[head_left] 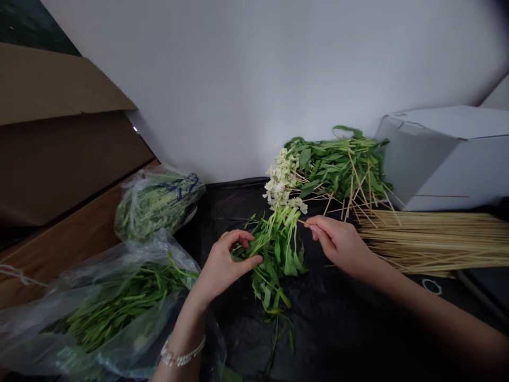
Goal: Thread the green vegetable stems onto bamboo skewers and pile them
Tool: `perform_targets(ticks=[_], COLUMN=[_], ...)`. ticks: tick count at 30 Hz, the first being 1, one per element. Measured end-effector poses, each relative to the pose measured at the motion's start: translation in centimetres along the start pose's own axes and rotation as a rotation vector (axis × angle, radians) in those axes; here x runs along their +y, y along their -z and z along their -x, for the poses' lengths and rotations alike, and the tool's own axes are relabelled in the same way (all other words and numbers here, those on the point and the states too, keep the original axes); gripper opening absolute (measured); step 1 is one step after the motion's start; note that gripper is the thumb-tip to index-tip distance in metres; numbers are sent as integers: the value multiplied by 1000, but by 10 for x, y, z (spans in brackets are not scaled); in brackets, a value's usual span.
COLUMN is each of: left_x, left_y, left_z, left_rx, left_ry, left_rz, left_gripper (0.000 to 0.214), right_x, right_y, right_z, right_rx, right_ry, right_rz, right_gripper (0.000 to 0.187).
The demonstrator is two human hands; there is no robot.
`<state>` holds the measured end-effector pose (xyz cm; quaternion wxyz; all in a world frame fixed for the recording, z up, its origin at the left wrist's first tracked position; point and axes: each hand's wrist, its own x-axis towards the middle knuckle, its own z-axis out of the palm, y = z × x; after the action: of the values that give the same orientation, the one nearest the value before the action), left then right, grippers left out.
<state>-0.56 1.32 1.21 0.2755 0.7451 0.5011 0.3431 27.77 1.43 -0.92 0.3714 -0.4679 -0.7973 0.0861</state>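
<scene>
My right hand (332, 241) pinches a thin wooden skewer (303, 222) between thumb and fingertips. Its far end meets the pale stems of a bunch of leafy greens (274, 254) lying on black plastic. My left hand (228, 260) is at the left side of this bunch, thumb and fingers apart around the leaves, nothing visibly gripped. Just behind, more greens (334, 164) are piled with skewers through or among them, and pale whitish pieces (283, 178), perhaps stem ends or flowers, face left. Where the held skewer's tip ends among the stems is hard to see.
Many loose skewers (433, 239) lie in a heap at the right, before a white box (449, 154). Two clear plastic bags, one in front (119, 302) and one behind (159, 201), hold greens at the left. A cardboard box (59, 159) stands far left; a white wall (238, 90) rises behind.
</scene>
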Motion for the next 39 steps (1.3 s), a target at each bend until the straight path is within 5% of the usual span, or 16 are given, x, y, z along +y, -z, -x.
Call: perform_targets(ticks=[4, 10, 15, 27, 39], left_x=[-7, -9, -3, -3, 10], left_y=[-7, -5, 3, -8, -32], left_z=[-3, -7, -9, -12, -3], left_rx=[91, 399, 497, 495, 244], left_ry=[80, 169, 217, 321, 396], left_rz=[140, 648, 1069, 1144, 998], left_gripper=[16, 19, 22, 36, 33], right_x=[2, 3, 6, -9, -19], right_y=[0, 0, 2, 14, -6], right_z=[0, 0, -1, -1, 7], right_rx=[9, 15, 85, 96, -93], right_ry=[-3, -9, -36, 30, 138], right_rz=[8, 17, 39, -13, 35], right_gripper=[23, 25, 26, 23, 28])
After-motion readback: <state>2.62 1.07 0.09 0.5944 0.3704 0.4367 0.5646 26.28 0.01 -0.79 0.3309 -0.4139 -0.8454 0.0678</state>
